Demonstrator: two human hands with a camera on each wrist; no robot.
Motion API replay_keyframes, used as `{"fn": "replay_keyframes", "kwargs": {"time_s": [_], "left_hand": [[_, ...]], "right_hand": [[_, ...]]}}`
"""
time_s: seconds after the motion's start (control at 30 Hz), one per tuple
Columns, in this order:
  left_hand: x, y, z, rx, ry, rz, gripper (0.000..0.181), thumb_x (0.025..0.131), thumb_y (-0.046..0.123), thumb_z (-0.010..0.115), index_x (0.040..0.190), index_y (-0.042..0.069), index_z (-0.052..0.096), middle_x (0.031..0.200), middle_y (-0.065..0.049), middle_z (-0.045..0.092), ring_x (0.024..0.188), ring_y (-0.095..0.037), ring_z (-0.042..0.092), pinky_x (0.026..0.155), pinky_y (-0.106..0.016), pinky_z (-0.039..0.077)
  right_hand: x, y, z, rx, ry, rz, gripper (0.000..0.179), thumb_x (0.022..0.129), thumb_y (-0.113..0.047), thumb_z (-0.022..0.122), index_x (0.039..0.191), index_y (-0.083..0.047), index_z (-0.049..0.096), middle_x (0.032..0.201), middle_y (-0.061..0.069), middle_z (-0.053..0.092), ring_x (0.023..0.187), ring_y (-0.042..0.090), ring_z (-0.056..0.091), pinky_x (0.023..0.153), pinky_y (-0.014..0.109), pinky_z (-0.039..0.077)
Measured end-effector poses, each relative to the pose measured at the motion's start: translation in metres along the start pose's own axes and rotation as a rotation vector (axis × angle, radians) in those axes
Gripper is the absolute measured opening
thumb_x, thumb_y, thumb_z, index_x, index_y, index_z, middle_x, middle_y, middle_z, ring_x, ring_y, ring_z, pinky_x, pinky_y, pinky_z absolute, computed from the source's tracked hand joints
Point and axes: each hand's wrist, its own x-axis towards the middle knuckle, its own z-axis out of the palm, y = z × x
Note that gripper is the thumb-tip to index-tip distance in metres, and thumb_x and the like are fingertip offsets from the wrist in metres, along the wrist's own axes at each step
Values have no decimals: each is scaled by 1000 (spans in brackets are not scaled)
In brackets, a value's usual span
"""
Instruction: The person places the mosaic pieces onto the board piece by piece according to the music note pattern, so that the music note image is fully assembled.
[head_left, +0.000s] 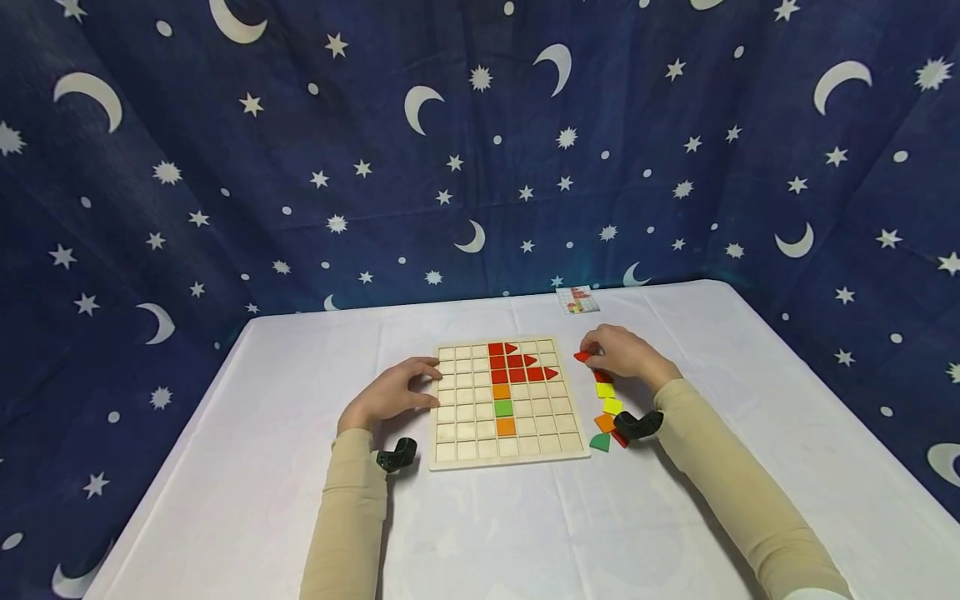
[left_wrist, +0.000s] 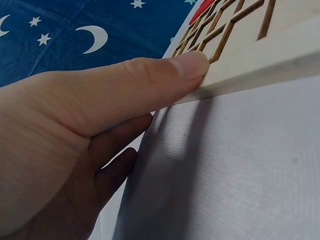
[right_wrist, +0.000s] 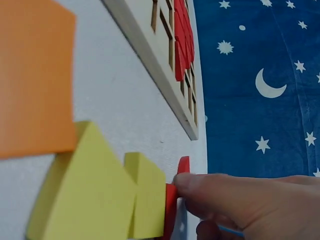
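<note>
Board [head_left: 465, 431], a wooden one with sunken squares, lies flat on the white table [head_left: 480, 525] between the two hands, within reach of both. I see the left hand [head_left: 392, 396] spread at its left edge, thumb and fingers apart; the left wrist view shows the thumb tip resting on the rim, which I read as a steadying touch rather than a grip. Just off the far right corner, the right hand [head_left: 618, 350] pinches a red piece [head_left: 581, 357], one end poking past the fingertips. I can't make out its full outline.

On the grid, red squares [head_left: 515, 375] end in triangles [head_left: 551, 374] pointing right; the sunken cells probably stop them sliding. Beside the board's right edge, a yellow piece [head_left: 612, 407], an orange piece [head_left: 604, 423] and a green piece [head_left: 600, 442] lie among others, handy for the right hand, I'd say. Near the far table edge sits a printed card [head_left: 577, 300], likely put there to be seen uncovered.
</note>
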Motion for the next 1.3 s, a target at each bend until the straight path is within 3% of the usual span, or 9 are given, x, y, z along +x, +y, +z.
{"fn": "replay_keyframes", "kwargs": {"time_s": [0.23,0.53,0.67,0.83,1.03,1.17,1.3], "left_hand": [[0,2,-1,-4,-6,4,43,81,21,81,119,8,65,148,-9,45,141,-29,34,117,-44,27],[0,3,-2,-1,-8,2,43,82,20,80,120,7,65,148,-9,45,142,-29,33,117,-44,27],[0,3,-2,-1,-9,1,43,82,21,80,120,7,65,148,-9,45,142,-29,33,117,-45,27],[-1,2,-1,-4,-7,4,43,81,21,81,119,7,65,148,-9,45,141,-29,34,116,-45,27],[-1,1,0,-8,-5,12,42,82,21,80,119,7,65,148,-9,46,141,-29,34,116,-44,28],[-1,2,0,-9,-7,10,43,82,21,80,119,7,65,148,-10,46,141,-29,34,116,-44,28],[-1,2,-1,-7,-10,7,43,82,20,80,120,7,65,148,-10,45,141,-30,34,117,-45,27]], "right_hand": [[-4,1,3,-3,39,-13,23,89,-18,72,105,-2,69,93,7,63,84,23,53,85,42,52],[-13,-17,4,6,82,-64,25,89,-20,72,106,-3,69,100,9,65,86,22,56,86,41,54],[-20,-36,6,-12,78,-116,24,88,-25,73,104,-6,71,98,5,65,83,18,56,81,38,54],[-35,-73,11,-50,61,-243,23,87,-29,74,100,-10,72,95,-2,64,83,14,58,79,35,55],[-50,-115,25,-110,-33,-381,22,86,-36,73,94,-16,71,87,-9,58,76,8,53,68,27,50],[-55,-128,35,-129,-82,-406,20,85,-37,74,93,-19,71,84,-12,55,73,5,50,66,24,48],[-57,-133,42,-142,-65,-448,19,84,-36,73,92,-19,71,84,-12,54,71,5,50,64,23,46]]}}
